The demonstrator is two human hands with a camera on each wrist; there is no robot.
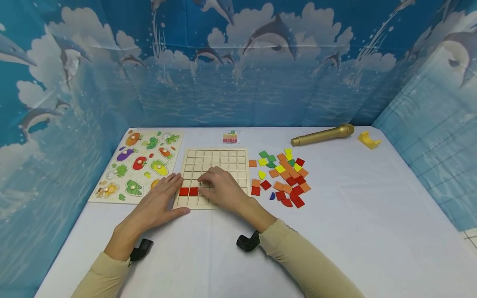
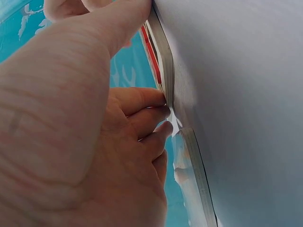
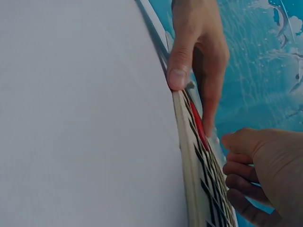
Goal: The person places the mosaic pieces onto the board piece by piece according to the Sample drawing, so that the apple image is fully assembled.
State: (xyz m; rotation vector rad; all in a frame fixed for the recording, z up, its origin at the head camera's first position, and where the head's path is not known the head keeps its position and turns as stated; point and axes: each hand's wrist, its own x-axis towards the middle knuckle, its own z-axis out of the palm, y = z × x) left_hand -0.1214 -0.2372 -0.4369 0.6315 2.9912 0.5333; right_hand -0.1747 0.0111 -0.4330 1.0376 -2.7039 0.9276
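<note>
A wooden grid board (image 1: 223,161) lies on the white table. Two red square tiles (image 1: 184,191) sit side by side in a lower row at its left. My left hand (image 1: 160,203) rests along the board's left side, fingers stretched out, thumb at the near edge; the right wrist view shows that thumb (image 3: 178,79) against the board's corner. Over the board, my right hand (image 1: 225,190) has loosely bent fingers, its thumb tip beside the second red tile. No tile shows between the right fingers (image 3: 241,170) in the right wrist view.
Several loose coloured tiles (image 1: 292,174) are scattered right of the board. A vegetable puzzle board (image 1: 149,145) lies to the left. Behind stand a small picture card (image 1: 231,137), a gold microphone (image 1: 322,135) and a yellow holder (image 1: 369,140). A dolphin-print curtain (image 1: 238,99) encloses the table.
</note>
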